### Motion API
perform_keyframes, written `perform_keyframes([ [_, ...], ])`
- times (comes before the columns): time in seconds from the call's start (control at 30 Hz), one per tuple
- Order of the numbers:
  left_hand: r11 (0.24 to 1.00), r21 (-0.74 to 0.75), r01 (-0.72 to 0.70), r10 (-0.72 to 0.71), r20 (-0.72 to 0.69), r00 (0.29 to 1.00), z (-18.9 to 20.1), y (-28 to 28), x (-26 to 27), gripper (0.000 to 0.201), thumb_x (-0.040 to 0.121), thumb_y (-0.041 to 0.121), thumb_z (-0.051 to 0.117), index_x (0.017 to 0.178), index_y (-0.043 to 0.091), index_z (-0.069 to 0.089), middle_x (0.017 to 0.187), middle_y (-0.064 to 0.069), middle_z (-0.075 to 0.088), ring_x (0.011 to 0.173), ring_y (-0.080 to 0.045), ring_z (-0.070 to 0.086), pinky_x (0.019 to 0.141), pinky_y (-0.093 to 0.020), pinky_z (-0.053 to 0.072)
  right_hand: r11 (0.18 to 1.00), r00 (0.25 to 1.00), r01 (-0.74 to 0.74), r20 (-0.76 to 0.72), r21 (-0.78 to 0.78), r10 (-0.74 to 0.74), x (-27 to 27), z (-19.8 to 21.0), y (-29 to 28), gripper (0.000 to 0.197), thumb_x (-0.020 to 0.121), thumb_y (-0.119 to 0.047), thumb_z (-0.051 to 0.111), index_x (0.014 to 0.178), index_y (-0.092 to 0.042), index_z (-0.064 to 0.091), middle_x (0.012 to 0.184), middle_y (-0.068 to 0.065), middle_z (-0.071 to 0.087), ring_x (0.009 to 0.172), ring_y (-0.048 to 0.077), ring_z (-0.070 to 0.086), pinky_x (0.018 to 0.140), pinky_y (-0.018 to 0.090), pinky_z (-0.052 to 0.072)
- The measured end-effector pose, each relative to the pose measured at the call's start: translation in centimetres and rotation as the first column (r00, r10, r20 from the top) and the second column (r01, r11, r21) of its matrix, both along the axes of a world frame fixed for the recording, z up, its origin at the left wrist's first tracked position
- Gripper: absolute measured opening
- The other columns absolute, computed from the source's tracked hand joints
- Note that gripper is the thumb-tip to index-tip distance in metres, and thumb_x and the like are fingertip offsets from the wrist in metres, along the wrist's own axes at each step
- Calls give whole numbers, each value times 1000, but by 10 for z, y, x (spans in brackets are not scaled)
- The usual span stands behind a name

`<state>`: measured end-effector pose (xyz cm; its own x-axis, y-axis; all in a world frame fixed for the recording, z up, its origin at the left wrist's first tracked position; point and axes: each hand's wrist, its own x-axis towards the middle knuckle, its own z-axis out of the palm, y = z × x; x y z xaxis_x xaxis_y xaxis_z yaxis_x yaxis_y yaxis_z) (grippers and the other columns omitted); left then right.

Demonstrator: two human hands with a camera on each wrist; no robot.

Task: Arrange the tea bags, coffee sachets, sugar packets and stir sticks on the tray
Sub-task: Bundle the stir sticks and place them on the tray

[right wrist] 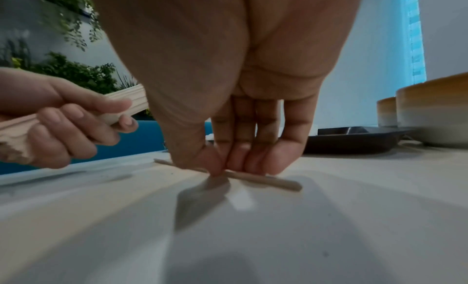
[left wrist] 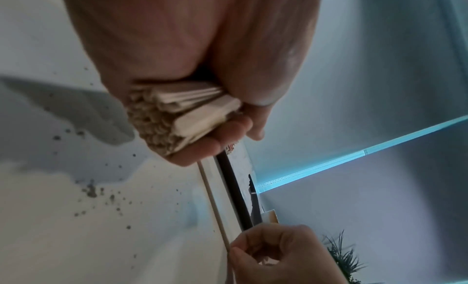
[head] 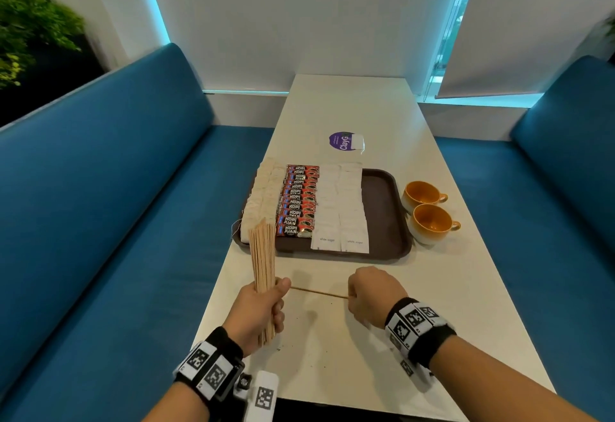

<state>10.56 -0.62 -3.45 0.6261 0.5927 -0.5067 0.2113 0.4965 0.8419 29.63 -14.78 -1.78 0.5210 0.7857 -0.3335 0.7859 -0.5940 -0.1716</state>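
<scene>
My left hand grips a thick bundle of wooden stir sticks, held upright just in front of the brown tray; the stick ends show in the left wrist view. My right hand pinches a single stir stick that lies flat on the white table; thumb and fingertips press it at the tabletop. On the tray lie rows of tea bags, red coffee sachets and white sugar packets. The tray's right part is bare.
Two orange-lined cups stand right of the tray. A purple round sticker with one white packet lies farther back. Blue benches flank the narrow table. Dark crumbs dot the tabletop near me.
</scene>
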Motion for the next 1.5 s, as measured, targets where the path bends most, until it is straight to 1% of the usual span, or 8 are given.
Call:
perform_keyframes([
  [0.13, 999, -39, -28, 29, 35, 999, 0, -6, 3, 30, 96, 27, 70, 113, 7, 56, 61, -2, 43, 50, -15, 40, 48, -30, 42, 989, 979, 131, -165, 76, -117, 5, 9, -4, 5, 80, -22, 72, 79, -17, 71, 85, 0, 71, 79, 19, 68, 74, 31, 58],
  [0.3, 1000, -26, 0, 3, 123, 992, 9, -19, 14, 40, 95, 30, 70, 120, 0, 58, 60, -2, 41, 49, -15, 39, 49, -30, 40, 770, 664, 532, -738, 352, -121, -19, 28, -8, 10, 83, -6, 71, 80, 4, 73, 69, 11, 71, 58, 18, 65, 59, 32, 58],
  [0.47, 997, -5, 78, -76, 160, 984, 17, -34, 33, 36, 94, 34, 70, 102, 0, 63, 64, -8, 48, 52, -18, 45, 51, -31, 42, 696, 539, 624, -840, 355, -55, -48, 30, -2, 11, 85, -3, 70, 84, 8, 72, 66, 12, 68, 56, 19, 64, 58, 30, 58],
  [0.67, 996, -24, 86, -83, 105, 991, 18, -35, 40, 26, 99, 26, 65, 95, 2, 58, 66, -9, 53, 56, -19, 50, 53, -32, 44, 703, 659, 528, -752, 476, 13, -44, 29, -9, 21, 78, -25, 89, 82, -11, 75, 76, 3, 75, 64, 8, 66, 62, 22, 54],
  [0.9, 947, -61, 315, -300, 181, 937, 18, -37, 32, 19, 99, 22, 66, 89, 10, 55, 62, -8, 51, 66, -25, 60, 67, -37, 50, 511, 850, 405, -518, 758, 95, -3, 70, -11, 25, 91, -34, 75, 112, -32, 62, 115, -19, 63, 108, -1, 61, 85, 18, 51],
  [1.0, 874, 28, 484, -481, 188, 857, 20, -45, 32, 27, 95, 25, 72, 78, 13, 55, 57, -6, 46, 54, -24, 57, 69, -39, 55, 468, 843, 341, -486, 815, 232, 5, 91, 1, 28, 96, -39, 66, 123, -30, 63, 124, -18, 63, 119, 3, 59, 93, 20, 51],
  [1.33, 815, 173, 554, -575, 116, 810, 26, -50, 36, 32, 91, 35, 77, 86, 11, 56, 57, -1, 47, 47, -16, 45, 56, -31, 50, 771, 879, 108, -423, 628, 221, -7, 91, 18, 54, 106, -52, 40, 89, -22, 81, 81, -15, 73, 83, -4, 65, 76, 23, 46],
  [1.5, 851, 203, 485, -520, 191, 833, 33, -46, 39, 31, 81, 27, 83, 72, 18, 55, 55, -5, 48, 45, -19, 48, 52, -28, 45, 596, 679, 437, -682, 674, 273, 0, 93, 18, 49, 84, -63, 68, 124, -35, 68, 117, -2, 72, 110, 12, 68, 88, 29, 55],
])
